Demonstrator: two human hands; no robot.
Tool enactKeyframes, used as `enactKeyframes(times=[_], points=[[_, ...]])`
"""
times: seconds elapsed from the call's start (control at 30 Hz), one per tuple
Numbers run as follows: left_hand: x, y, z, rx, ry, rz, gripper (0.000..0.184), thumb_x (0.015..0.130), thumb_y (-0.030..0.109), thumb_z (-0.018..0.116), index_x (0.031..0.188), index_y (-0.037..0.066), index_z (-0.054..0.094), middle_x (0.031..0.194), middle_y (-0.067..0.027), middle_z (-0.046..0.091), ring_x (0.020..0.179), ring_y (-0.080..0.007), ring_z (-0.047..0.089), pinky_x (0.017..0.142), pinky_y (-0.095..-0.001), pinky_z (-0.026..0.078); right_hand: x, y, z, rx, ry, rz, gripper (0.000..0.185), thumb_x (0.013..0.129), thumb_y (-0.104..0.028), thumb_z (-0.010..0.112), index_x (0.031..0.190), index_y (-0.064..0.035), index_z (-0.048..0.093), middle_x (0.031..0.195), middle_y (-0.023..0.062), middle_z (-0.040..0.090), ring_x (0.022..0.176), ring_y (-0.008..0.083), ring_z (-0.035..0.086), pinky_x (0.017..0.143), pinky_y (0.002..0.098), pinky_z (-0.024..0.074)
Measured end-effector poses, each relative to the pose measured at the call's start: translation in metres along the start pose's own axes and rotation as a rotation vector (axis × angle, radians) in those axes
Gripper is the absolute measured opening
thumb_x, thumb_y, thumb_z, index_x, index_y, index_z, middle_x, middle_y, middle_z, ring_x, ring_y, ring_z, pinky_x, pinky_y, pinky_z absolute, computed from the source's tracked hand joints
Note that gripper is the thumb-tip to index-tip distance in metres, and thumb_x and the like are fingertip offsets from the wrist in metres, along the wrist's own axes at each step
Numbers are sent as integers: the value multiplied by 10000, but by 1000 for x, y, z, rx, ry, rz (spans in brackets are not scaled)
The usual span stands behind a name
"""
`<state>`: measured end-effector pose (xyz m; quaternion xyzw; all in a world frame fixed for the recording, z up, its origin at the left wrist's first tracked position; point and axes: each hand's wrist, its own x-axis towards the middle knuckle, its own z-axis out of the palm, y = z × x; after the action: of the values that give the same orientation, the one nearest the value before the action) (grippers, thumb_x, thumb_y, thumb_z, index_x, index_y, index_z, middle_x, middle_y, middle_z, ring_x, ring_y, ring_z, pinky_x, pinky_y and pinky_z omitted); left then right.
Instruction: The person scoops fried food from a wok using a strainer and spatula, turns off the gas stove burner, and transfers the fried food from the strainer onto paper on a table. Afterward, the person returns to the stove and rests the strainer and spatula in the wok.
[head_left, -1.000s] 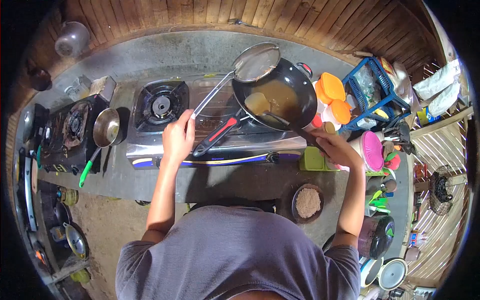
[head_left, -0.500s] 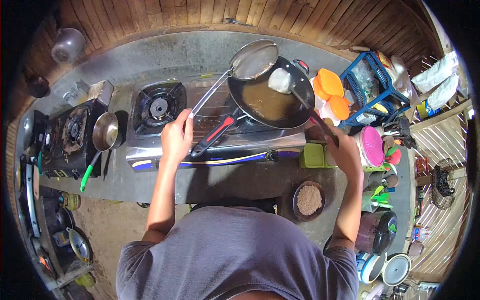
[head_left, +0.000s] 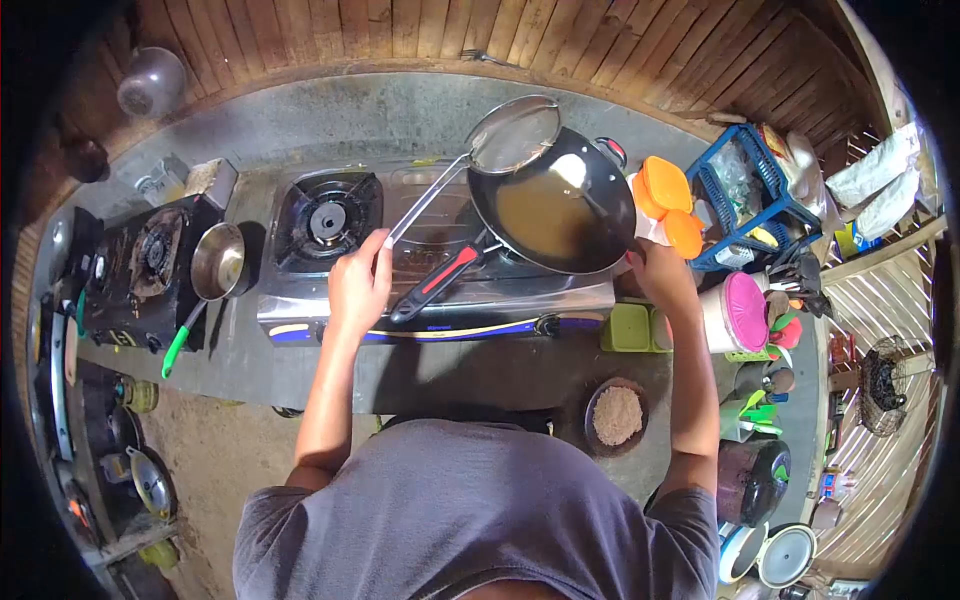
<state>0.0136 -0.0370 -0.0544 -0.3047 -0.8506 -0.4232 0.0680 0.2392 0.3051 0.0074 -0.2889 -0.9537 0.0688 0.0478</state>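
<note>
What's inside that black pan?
The black pan holds brown liquid, with a utensil's bright head near the far side. The liquid covers the pan's bottom, so anything lying there can't be seen.

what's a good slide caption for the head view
Left hand with strainer, right hand with spatula, at a wok of brown liquid on the stove.

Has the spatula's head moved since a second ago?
Yes. Judged against the silver stove's bare burner, the spatula's head has shifted rightward and farther forward, now toward the far side of the wok.
</note>
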Motion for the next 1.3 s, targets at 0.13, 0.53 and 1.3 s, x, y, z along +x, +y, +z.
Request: enactKeyframes(times=[0.13, 0.53, 1.3], points=[[-2, -1, -3, -16, -9, -28, 222, 926, 179, 544, 1102, 86, 643, 676, -202, 615, 656, -378, 646, 588, -448, 479, 1, -8, -2, 102, -85, -62, 310, 891, -183, 575, 1114, 24, 637, 848, 247, 664, 776, 384, 653, 720, 441, 493], [-2, -3, 1, 3, -23, -39, 219, 932, 189, 544, 1105, 100, 644, 686, -208, 616, 675, -388, 646, 590, -454, 480, -35, -22, -44, 147, -302, -152, 269, 920, -176, 568, 1124, -18, 645, 967, 245, 659, 988, 399, 603, 830, 466, 453], [1, -4, -3, 1, 3, -42, 209, 949, 202, 529, 1089, 100, 644, 666, -202, 598, 641, -381, 637, 573, -428, 469, -123, -42, -92, 71, 40, 111, 455, 766, 13, 628, 1205, -108, 611, 1150, 169, 625, 1002, 386, 624, 849, 434, 504]])
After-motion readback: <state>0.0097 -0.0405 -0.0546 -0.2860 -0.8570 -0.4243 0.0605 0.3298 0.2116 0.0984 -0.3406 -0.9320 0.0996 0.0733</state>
